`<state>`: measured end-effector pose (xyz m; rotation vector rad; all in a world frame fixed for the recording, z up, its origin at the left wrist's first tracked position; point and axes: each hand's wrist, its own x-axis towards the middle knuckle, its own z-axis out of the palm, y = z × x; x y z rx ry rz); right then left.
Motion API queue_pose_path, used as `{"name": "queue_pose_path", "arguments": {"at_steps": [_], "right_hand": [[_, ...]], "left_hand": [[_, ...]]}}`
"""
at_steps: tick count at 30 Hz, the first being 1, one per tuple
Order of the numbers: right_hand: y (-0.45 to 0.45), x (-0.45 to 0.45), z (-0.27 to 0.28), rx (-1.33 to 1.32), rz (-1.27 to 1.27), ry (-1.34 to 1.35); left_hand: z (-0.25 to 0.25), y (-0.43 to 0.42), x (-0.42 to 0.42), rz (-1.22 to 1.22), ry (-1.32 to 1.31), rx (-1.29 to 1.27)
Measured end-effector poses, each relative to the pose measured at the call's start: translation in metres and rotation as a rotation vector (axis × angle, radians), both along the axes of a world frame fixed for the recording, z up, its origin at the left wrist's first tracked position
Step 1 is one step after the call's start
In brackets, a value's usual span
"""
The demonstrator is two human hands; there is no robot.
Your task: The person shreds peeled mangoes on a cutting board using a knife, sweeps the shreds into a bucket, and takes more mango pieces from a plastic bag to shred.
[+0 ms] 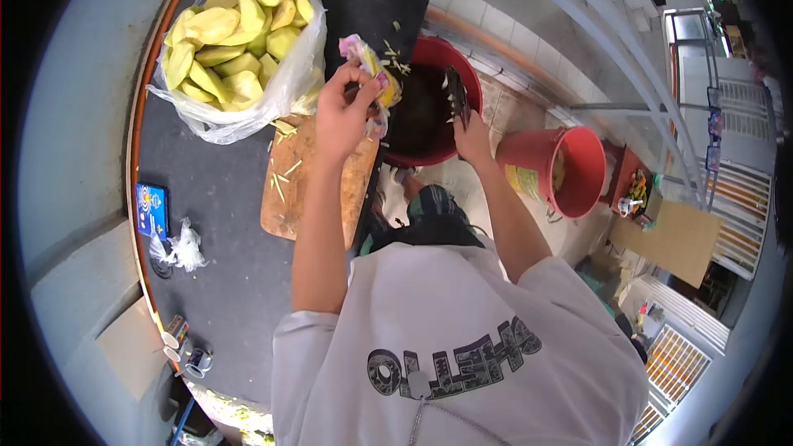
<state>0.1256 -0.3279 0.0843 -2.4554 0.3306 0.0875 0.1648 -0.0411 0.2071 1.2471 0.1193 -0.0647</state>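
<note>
My left hand (345, 111) pinches a crumpled pink, yellow and white cloth (382, 87) above the far end of the wooden cutting board (289, 190). In my right hand (472, 139) is a dark-handled tool with pale scraps on it (456, 95), held over the right rim of a red bucket (472, 70). Thin pale green shreds lie on the board and by the table's edge. Beyond the board, a clear plastic bag (206, 125) holds several peeled yellow-green pieces (216, 25).
A second red bucket (529, 165) stands on the floor to the right. On the black table (239, 281) are a blue box (153, 211), a crumpled white plastic bag (188, 246) and cups (198, 362) near its left edge. Metal rails rise at the upper right.
</note>
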Motion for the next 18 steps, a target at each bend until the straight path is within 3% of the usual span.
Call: {"name": "queue_pose_path", "arguments": {"at_steps": [2, 5, 8, 11, 13, 15, 17, 18], "right_hand": [[0.004, 0.001, 0.004, -0.016, -0.006, -0.1], [0.007, -0.001, 0.021, -0.002, 0.003, -0.015], [0.008, -0.006, 0.014, -0.011, 0.016, -0.051], [0.012, -0.011, 0.016, 0.049, 0.001, 0.002], [0.019, -0.016, 0.023, 0.092, -0.021, 0.029], [0.029, -0.019, 0.042, 0.042, 0.01, 0.078], [0.034, -0.024, 0.044, 0.041, 0.029, 0.073], [0.037, -0.027, 0.044, 0.042, 0.048, 0.076]], "left_hand": [[0.007, 0.016, -0.003, 0.057, 0.029, -0.009], [0.018, 0.029, -0.015, 0.115, 0.115, -0.079], [0.032, 0.043, -0.032, 0.164, 0.081, -0.262], [0.011, 0.058, -0.072, 0.257, 0.011, -0.455], [-0.003, 0.051, -0.107, 0.501, 0.203, -0.444], [-0.054, 0.058, -0.152, 0.587, 0.474, -0.295], [-0.105, 0.069, -0.199, 0.468, 0.515, 0.225], [-0.123, 0.073, -0.214, 0.468, 0.514, 0.22]]}}
